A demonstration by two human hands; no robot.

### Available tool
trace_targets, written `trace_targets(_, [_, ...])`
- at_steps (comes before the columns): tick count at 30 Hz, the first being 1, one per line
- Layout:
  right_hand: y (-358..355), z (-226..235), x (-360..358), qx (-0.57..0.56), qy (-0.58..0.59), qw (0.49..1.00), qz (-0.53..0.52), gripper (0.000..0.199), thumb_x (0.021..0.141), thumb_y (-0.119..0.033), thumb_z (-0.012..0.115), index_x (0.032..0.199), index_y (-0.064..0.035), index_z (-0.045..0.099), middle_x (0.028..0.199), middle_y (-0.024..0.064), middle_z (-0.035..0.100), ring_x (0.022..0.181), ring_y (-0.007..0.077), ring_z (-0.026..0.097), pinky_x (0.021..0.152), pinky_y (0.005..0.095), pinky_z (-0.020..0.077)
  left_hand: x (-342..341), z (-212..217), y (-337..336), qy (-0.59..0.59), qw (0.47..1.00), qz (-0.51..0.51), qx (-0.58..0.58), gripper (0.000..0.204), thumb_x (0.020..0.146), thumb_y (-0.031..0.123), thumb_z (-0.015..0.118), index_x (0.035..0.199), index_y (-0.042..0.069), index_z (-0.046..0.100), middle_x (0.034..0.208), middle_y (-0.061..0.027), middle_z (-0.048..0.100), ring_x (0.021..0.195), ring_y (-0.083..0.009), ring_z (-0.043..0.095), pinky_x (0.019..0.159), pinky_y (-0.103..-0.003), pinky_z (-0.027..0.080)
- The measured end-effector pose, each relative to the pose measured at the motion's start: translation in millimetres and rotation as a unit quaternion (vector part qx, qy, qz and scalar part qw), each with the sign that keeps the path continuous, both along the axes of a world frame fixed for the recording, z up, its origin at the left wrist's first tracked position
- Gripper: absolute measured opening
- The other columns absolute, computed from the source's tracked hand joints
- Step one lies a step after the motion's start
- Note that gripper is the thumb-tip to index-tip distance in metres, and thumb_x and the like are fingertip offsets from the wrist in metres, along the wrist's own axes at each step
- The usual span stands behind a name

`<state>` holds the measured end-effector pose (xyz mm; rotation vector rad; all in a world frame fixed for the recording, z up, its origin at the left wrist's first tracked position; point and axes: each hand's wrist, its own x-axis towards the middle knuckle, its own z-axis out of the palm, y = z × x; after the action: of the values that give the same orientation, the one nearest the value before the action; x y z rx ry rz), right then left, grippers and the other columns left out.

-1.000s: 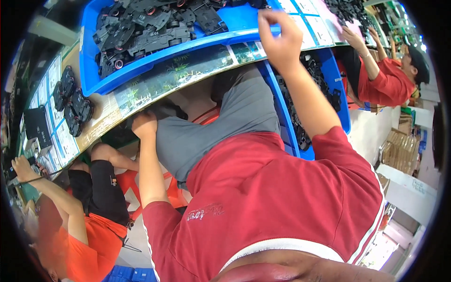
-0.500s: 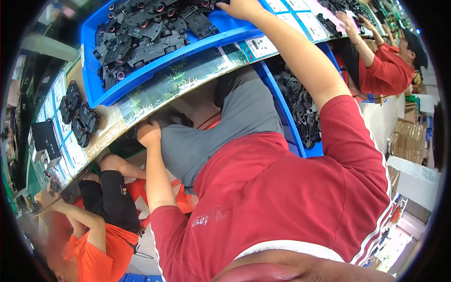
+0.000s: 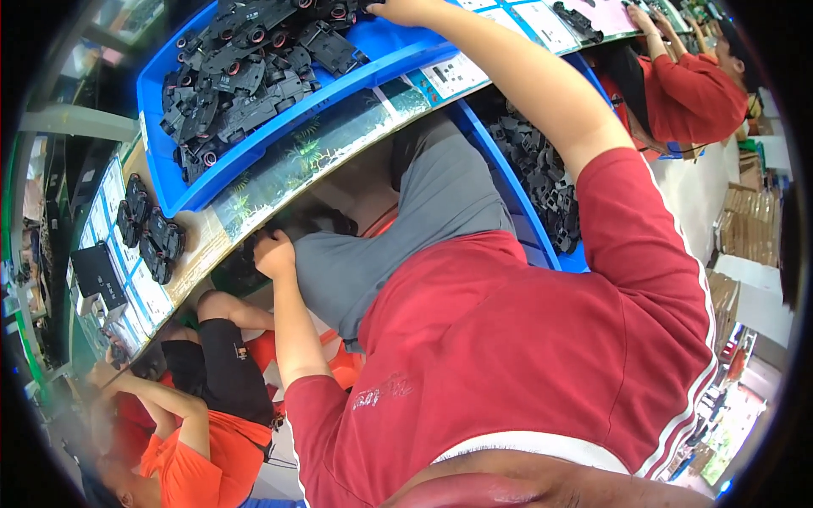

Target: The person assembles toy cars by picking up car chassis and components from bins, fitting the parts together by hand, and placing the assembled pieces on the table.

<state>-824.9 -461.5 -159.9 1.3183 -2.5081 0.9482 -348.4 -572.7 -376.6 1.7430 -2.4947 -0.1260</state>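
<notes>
My right hand [image 3: 406,11] reaches over the far rim area of a blue bin [image 3: 279,135], its fingertips bent against a dark piece at the upper picture edge. Part of that hand is cut off, so the piece's kind cannot be made out. Black toy car chassis [image 3: 246,80] with reddish rings lie piled in the bin. Low by my knee, under the table's front edge, is my left hand [image 3: 274,253]. Its fingers are curled and closed; whatever they hold is hidden in shadow.
Several black car bodies [image 3: 151,229] and a black box [image 3: 97,273] sit on the table's left end. A second blue bin [image 3: 542,233] of dark parts stands right of my legs. People in orange [image 3: 203,461] and red [image 3: 699,102] sit on either side.
The whole view has shifted slightly, with the table end moving right and the bin left. Both my hands keep nearly the same places. The person at right has lowered a raised hand.
</notes>
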Motion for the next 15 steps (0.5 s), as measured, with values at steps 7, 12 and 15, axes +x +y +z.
trace_targets(7, [-24,5,-17,0.080,-0.003,0.994,-0.074,0.042,0.079,-0.022,0.073,0.110,0.0053,0.062,0.110,0.0295,0.065,0.104,0.0443,0.063,0.093,0.0460,0.0516,-8,1,3,0.002,1.000,0.000,-0.017,0.035,0.086,0.038,0.053,0.097,0.008,0.068,0.096,-0.0236,0.070,0.086,-0.0428,0.069,0.078,-0.053,0.054])
trace_targets(12, [10,-16,-34,-0.147,-0.081,0.980,-0.109,0.037,0.085,-0.014,0.056,0.115,0.0080,0.056,0.098,0.0337,0.065,0.095,0.0465,0.064,0.086,0.0476,0.0517,-14,5,7,0.029,0.999,-0.011,-0.018,0.032,0.086,0.034,0.053,0.094,0.006,0.066,0.091,-0.0220,0.070,0.082,-0.0423,0.068,0.074,-0.053,0.055])
trace_targets(15, [67,5,-5,-0.345,0.013,0.934,-0.088,0.026,0.093,-0.009,0.051,0.117,0.0015,0.052,0.090,0.0205,0.067,0.081,0.0337,0.065,0.074,0.0442,0.0507,6,-2,8,0.054,0.997,-0.010,-0.045,0.029,0.084,0.030,0.054,0.093,0.005,0.067,0.087,-0.0214,0.069,0.078,-0.0419,0.068,0.071,-0.052,0.055])
